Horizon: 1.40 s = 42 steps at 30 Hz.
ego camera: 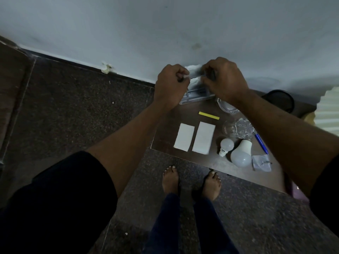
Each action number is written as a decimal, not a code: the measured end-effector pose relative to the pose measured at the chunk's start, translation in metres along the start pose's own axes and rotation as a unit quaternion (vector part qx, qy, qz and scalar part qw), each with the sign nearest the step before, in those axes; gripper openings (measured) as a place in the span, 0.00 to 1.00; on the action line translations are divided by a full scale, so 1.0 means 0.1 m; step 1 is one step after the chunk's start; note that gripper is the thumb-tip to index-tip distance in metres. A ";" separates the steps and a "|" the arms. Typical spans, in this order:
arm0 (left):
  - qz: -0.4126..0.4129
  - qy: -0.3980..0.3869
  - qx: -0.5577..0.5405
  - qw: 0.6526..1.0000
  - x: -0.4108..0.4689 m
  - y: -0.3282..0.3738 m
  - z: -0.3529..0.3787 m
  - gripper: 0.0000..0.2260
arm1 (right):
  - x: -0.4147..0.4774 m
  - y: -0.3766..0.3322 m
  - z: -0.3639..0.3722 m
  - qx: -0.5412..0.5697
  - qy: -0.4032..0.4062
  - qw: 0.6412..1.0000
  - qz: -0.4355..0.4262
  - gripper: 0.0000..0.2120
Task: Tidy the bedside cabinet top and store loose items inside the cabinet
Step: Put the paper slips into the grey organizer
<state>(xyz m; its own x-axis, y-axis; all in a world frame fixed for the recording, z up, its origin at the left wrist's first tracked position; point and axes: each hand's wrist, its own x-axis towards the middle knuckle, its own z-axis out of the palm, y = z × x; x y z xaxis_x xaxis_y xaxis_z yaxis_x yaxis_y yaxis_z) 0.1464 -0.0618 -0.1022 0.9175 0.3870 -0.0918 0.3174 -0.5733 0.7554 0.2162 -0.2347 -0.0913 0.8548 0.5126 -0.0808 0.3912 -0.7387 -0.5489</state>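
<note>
Left hand (171,81) and right hand (223,77) each pinch one end of the crumpled white wad (193,69) — long axis left-right between them, held above the clear tray (197,95) at the back of the cabinet top (168,136).

One wide-angle camera sat on the person's head, facing forward and steeply down. It looked from close above the surface (165,140), with the left hand (170,83) and right hand (223,79) mid-frame on outstretched arms, the wall (165,24) across the top and the floor (73,107) below.
</note>
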 end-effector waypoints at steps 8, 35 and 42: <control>-0.046 0.023 -0.099 0.994 -0.62 -0.07 -0.12 0.03 | -0.62 -0.33 0.20 0.111 0.083 0.990 0.038 0.03; -0.297 -0.078 -0.044 0.951 -1.10 -1.20 -0.20 0.13 | -1.30 -0.53 1.49 -0.076 -0.122 0.985 0.098 0.21; -0.359 -0.121 -0.128 0.917 -1.00 -1.30 -0.29 0.14 | -1.05 -0.76 1.70 -0.053 -0.143 0.986 0.061 0.23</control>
<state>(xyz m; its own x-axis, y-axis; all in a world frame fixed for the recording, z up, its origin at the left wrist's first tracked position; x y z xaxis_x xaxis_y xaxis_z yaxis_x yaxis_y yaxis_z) 0.0065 -0.0049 -0.1721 0.5299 0.4098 -0.7424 0.8220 -0.0331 0.5685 0.0382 -0.1578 -0.1826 0.7727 0.5081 -0.3804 0.3374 -0.8364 -0.4319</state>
